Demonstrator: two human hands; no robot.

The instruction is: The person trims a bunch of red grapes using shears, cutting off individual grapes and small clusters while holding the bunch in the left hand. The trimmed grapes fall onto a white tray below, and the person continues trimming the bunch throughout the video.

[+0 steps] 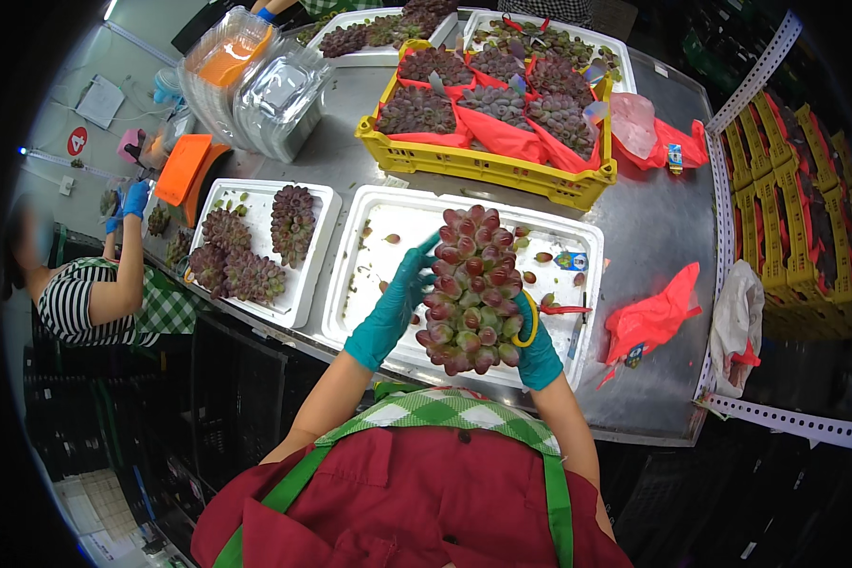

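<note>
A large bunch of red-green grapes (pixel 474 291) is held up over a white foam tray (pixel 397 202). My left hand (pixel 397 298), in a teal glove, supports its left side. My right hand (pixel 537 348), gloved the same, is at the bunch's lower right, its fingers mostly hidden behind the grapes. A yellow loop (pixel 529 319), like a scissors handle, sits around part of the right hand; any blades are hidden. Loose grapes (pixel 543 257), a small printed tag (pixel 574 261) and a thin blue-handled tool (pixel 575 337) lie in the tray.
Ahead stands a yellow crate (pixel 483 170) of grape bunches in red wraps. To its left are stacked clear plastic boxes (pixel 280 99). Another foam tray (pixel 312 284) holds grapes. Red wrapping (pixel 650 312) lies right, beside a perforated metal post (pixel 713 213). A co-worker (pixel 92 298) works at left.
</note>
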